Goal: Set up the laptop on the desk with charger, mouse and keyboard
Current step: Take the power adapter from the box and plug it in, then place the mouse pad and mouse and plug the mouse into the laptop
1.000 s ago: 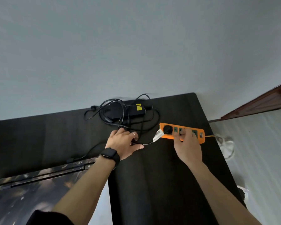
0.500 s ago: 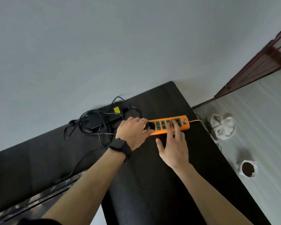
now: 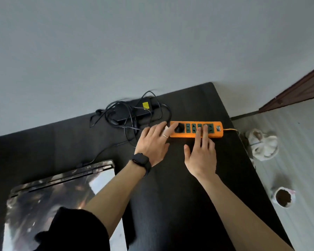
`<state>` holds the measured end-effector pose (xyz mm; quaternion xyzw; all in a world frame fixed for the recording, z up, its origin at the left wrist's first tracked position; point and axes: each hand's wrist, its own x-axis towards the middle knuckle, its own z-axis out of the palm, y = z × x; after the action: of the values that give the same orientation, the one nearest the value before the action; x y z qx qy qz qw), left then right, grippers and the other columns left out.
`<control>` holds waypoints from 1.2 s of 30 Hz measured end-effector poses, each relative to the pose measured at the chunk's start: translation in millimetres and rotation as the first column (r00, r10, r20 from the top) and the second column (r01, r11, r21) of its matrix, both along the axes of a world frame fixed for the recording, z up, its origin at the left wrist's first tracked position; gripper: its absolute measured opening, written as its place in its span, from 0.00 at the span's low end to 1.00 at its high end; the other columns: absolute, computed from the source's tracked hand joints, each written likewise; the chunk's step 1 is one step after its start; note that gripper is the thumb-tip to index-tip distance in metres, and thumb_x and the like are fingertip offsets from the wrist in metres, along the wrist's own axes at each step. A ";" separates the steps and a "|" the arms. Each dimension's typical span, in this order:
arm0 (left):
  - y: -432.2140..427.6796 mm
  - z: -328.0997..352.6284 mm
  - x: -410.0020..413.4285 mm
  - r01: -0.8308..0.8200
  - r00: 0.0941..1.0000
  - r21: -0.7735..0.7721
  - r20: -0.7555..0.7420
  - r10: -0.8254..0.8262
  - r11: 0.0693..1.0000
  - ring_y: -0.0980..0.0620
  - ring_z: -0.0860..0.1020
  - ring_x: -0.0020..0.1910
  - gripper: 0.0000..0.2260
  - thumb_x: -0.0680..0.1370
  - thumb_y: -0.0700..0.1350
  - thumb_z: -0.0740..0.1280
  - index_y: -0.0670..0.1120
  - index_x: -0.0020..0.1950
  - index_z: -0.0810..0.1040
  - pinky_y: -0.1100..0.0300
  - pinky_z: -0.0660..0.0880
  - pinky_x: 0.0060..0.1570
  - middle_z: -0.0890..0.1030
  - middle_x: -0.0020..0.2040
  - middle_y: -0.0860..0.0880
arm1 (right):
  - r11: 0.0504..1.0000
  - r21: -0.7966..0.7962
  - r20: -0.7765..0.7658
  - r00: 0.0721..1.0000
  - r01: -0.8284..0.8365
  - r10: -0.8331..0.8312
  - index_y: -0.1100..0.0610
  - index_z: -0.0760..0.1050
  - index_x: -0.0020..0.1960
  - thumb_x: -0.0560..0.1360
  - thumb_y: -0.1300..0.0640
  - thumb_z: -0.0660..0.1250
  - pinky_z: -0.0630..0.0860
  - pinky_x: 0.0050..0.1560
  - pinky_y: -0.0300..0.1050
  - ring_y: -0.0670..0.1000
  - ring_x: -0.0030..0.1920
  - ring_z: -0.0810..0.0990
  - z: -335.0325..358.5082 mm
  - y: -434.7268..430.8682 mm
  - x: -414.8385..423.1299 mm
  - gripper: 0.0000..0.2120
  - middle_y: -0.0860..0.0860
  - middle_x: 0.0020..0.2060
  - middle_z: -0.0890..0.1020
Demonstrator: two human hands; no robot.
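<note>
A plain grey wall fills the upper half of the view. Below it a black desk runs from the left edge to a far right corner, with pale plank floor beyond its right edge. On the floor lie a crumpled white bag and a small cup of dark contents.

A closed laptop with a mottled dark cover lies at the desk's near left part. A thin black cable leads from its back corner to the charger brick, which sits in a tangle of cord against the desk's far edge.

Just right of the charger, an orange power strip lies near the far right corner. A black plug sits in its leftmost socket. The left hand, wearing a black watch and a ring, lies spread with its fingertips touching the plug. The right hand lies flat, fingers together, two fingertips pressing down on the strip's right sockets.
</note>
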<state>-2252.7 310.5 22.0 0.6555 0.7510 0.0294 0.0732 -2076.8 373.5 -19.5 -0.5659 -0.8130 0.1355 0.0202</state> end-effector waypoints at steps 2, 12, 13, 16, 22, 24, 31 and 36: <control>-43.4 1.8 5.0 -0.128 0.989 0.033 0.074 0.125 0.991 0.49 0.66 0.71 0.35 0.77 0.53 0.64 0.58 0.79 0.50 0.49 0.62 0.70 0.65 0.75 0.49 | 0.997 -0.081 0.051 0.999 -0.015 0.020 0.56 0.42 0.82 0.79 0.42 0.64 0.67 0.73 0.57 0.61 0.77 0.62 5.2 -9.1 -3.5 0.44 0.58 0.82 0.44; -288.8 0.7 -17.2 -0.619 0.765 -0.194 0.068 0.640 0.761 0.43 0.73 0.64 0.25 0.75 0.57 0.61 0.51 0.71 0.70 0.44 0.71 0.63 0.71 0.72 0.47 | 0.868 -0.341 -0.004 0.924 -0.361 0.383 0.52 0.59 0.80 0.80 0.41 0.61 0.57 0.78 0.55 0.58 0.80 0.52 27.7 -176.0 -30.7 0.32 0.56 0.81 0.56; -313.7 3.1 -17.8 -0.656 0.732 -0.209 0.058 0.679 0.725 0.43 0.74 0.64 0.25 0.74 0.57 0.61 0.52 0.70 0.71 0.45 0.71 0.62 0.71 0.71 0.47 | 0.844 -0.367 -0.056 0.916 -0.390 0.398 0.52 0.59 0.80 0.80 0.42 0.61 0.60 0.77 0.54 0.58 0.80 0.54 33.6 -195.0 -39.5 0.32 0.55 0.81 0.57; -375.4 9.5 -12.9 -0.726 0.640 -0.269 0.075 0.765 0.633 0.44 0.70 0.69 0.25 0.75 0.55 0.63 0.55 0.72 0.69 0.47 0.67 0.67 0.68 0.74 0.48 | 0.759 -0.333 -0.148 0.826 -0.560 0.544 0.52 0.64 0.78 0.78 0.47 0.66 0.66 0.73 0.53 0.58 0.77 0.62 45.7 -245.7 -55.9 0.30 0.55 0.79 0.62; -467.7 37.9 7.7 -0.840 0.387 -0.333 0.183 0.904 0.428 0.47 0.67 0.71 0.25 0.78 0.51 0.59 0.56 0.76 0.62 0.51 0.61 0.71 0.65 0.75 0.52 | 0.545 -0.353 -0.071 0.603 -0.760 0.794 0.50 0.69 0.75 0.79 0.48 0.63 0.65 0.73 0.53 0.56 0.77 0.63 74.3 -327.4 -86.1 0.25 0.52 0.78 0.65; -493.8 48.8 13.6 -0.867 0.314 -0.330 0.220 0.924 0.373 0.46 0.69 0.69 0.25 0.77 0.51 0.58 0.57 0.75 0.62 0.51 0.63 0.70 0.69 0.72 0.51 | 0.477 -0.357 -0.088 0.538 -0.803 0.839 0.47 0.70 0.74 0.80 0.47 0.61 0.65 0.73 0.50 0.53 0.75 0.64 88.6 -352.7 -92.0 0.23 0.48 0.76 0.67; -592.5 73.3 38.4 -0.927 0.157 -0.286 0.288 0.945 0.241 0.46 0.71 0.67 0.23 0.78 0.53 0.59 0.54 0.74 0.65 0.51 0.65 0.67 0.72 0.70 0.50 | 0.326 -0.335 -0.170 0.397 -0.884 0.902 0.46 0.76 0.69 0.81 0.50 0.61 0.58 0.74 0.42 0.49 0.73 0.67 138.0 -453.8 -100.6 0.17 0.46 0.71 0.74; -668.0 88.4 77.0 -0.971 -0.028 -0.233 0.319 0.947 0.049 0.47 0.74 0.64 0.21 0.78 0.53 0.60 0.54 0.71 0.67 0.50 0.69 0.64 0.74 0.67 0.50 | 0.146 -0.340 -0.239 0.235 -0.929 0.942 0.45 0.76 0.68 0.82 0.49 0.60 0.63 0.70 0.40 0.47 0.71 0.66 164.3 -528.4 -94.4 0.16 0.43 0.70 0.74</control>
<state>-2175.6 -357.5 110.5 -0.0645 0.9591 0.2239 0.1608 -2171.3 -154.9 144.7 0.0680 -0.9367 0.2788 -0.2008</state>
